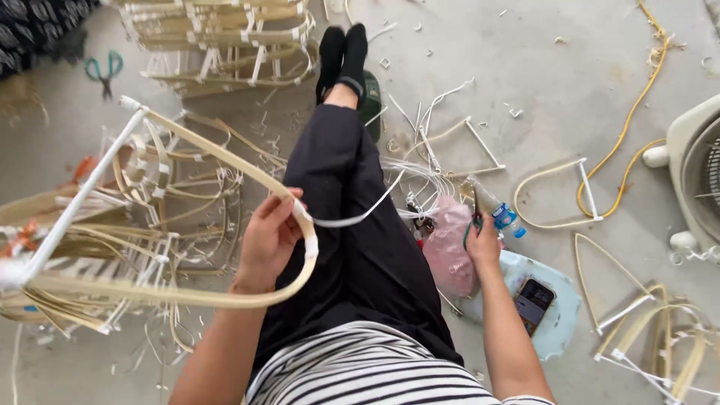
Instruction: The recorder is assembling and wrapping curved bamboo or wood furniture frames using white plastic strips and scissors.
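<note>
**Counting what is lying on the floor**

Two bare hands are showing, the left hand (266,240) and the right hand (482,244). One green-handled pair of scissors (103,69) is lying far left. One clear plastic bottle with a blue label (496,210), one pink plastic bag (448,244) and one dark phone (533,303) are sitting near right. One yellow cord (634,112) is trailing far right, beside one white fan (694,180).

Beside the right thigh, on a pale blue pad (562,315): dark smartphone (534,303), screen dimly lit. Just above it, clear plastic bottle (496,208) with blue label. Crumpled pink plastic bag (448,247) between.
</note>
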